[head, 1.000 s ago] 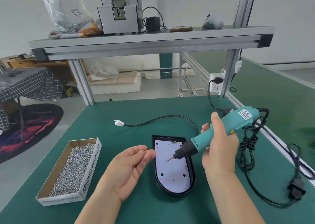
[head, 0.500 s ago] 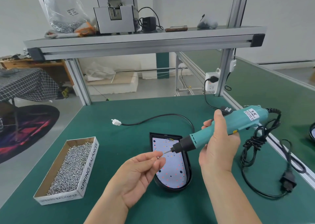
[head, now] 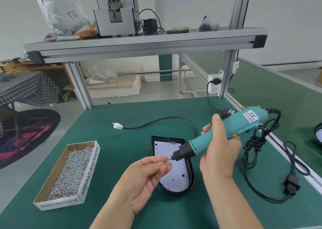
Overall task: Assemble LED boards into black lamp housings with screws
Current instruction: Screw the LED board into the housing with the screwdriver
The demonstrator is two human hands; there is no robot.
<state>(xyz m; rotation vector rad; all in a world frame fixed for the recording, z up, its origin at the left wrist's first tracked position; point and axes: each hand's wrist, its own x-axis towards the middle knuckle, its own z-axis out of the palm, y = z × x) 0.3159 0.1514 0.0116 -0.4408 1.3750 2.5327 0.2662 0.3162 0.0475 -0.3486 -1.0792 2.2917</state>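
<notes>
A black lamp housing (head: pixel 190 173) lies on the green table in front of me, with a white LED board (head: pixel 176 178) dotted red seated inside it. My right hand (head: pixel 218 152) grips a teal electric screwdriver (head: pixel 224 133), tilted with its bit pointing down-left over the board. My left hand (head: pixel 146 174) pinches a small screw (head: pixel 165 161) between thumb and fingertips, right at the bit's tip. The housing's black cable runs back to a white connector (head: pixel 117 125).
A cardboard box (head: pixel 88 174) full of screws sits at the left. The screwdriver's coiled black cord and plug (head: pixel 291 185) lie at the right, near the table edge. An aluminium shelf frame (head: pixel 139 45) spans overhead. Another lamp (head: pixel 318 134) shows at the far right edge.
My left hand has risen from flat beside the housing and closed on a screw, bringing it to the bit. The screwdriver's tip has moved slightly up and toward the left hand.
</notes>
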